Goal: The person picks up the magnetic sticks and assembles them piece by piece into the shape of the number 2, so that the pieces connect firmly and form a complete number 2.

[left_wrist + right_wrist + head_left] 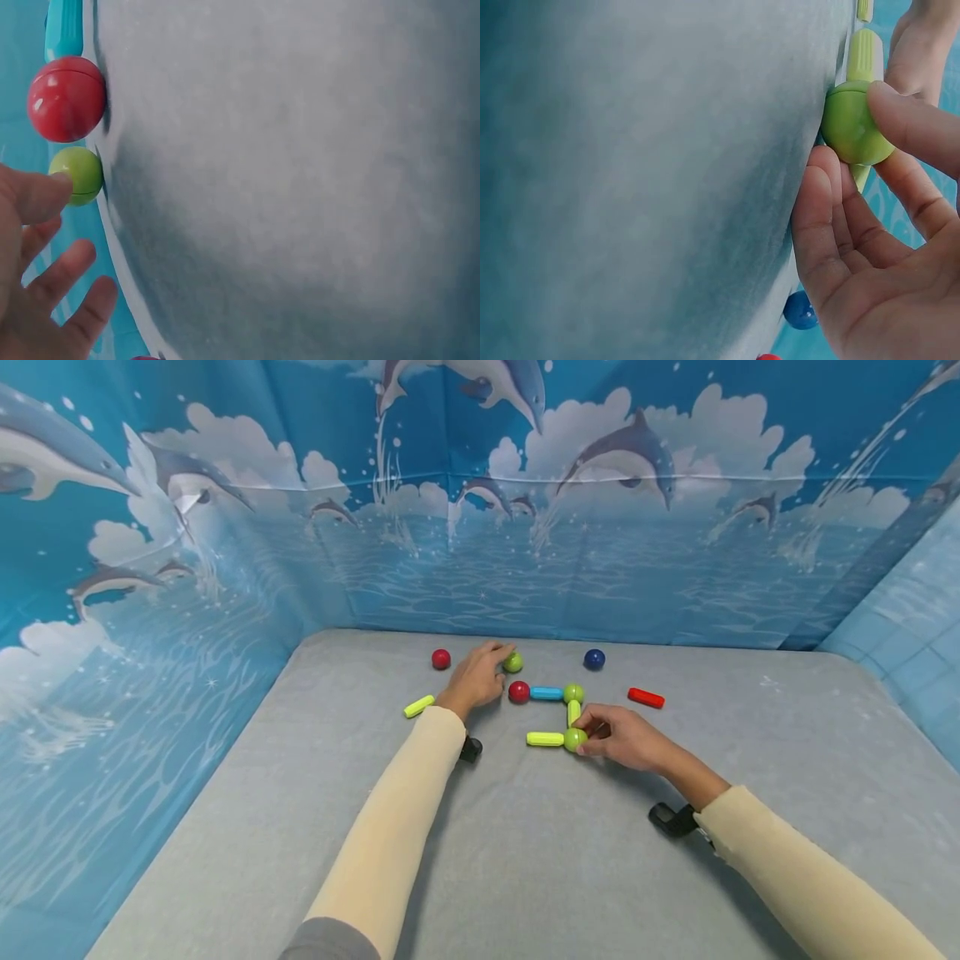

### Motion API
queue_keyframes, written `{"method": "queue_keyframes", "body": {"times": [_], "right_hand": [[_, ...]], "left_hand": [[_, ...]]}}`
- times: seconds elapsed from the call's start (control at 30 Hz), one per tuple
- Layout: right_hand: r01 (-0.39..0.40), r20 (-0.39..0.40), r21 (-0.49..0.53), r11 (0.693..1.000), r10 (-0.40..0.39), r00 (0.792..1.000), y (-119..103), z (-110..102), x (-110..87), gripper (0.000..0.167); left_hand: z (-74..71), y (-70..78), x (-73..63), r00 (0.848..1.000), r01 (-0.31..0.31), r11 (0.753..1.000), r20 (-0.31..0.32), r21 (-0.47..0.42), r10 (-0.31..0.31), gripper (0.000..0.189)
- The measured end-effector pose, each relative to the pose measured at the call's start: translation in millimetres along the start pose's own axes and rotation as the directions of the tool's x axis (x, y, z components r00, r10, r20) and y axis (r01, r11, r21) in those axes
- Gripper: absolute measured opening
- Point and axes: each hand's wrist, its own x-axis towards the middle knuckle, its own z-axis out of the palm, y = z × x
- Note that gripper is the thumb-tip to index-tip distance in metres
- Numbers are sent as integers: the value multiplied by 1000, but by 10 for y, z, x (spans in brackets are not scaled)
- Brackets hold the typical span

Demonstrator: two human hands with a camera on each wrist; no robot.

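Observation:
My right hand point(626, 737) holds a green ball point(575, 740) at the near corner of a joined chain of balls and rods, its thumb and fingers curled about it in the right wrist view. From that ball a lime rod point(545, 739) points left, and another lime rod point(573, 712) leads up to a second green ball point(573, 693). A blue rod point(547, 693) joins that one to a red ball point(519, 692). Farther back, my left hand point(477, 677) reaches with fingers extended to a loose green ball point(513, 662); a fingertip overlaps the ball in the left wrist view.
Loose on the grey cloth table point(525, 860) lie a red ball point(441, 659) and a lime rod point(418, 706) at left, a dark blue ball point(594, 659) at back and a red rod point(646, 697) at right. A dolphin-print curtain point(480, 568) hangs behind.

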Motion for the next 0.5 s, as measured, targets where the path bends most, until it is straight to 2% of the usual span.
{"method": "queue_keyframes", "body": {"times": [0.2, 0.4, 0.5], "right_hand": [[-5, 1, 0, 1000, 5, 1000, -17, 2, 3, 21], [-12, -1, 5, 1000, 12, 1000, -11, 7, 2, 21], [-16, 2, 9, 1000, 16, 1000, -2, 5, 1, 21]], "left_hand": [[41, -19, 75, 998, 59, 995, 12, -79, -58, 54], [84, 12, 120, 993, 82, 981, -64, -176, -94, 32], [102, 23, 129, 992, 84, 972, -74, -221, -103, 22]]}}
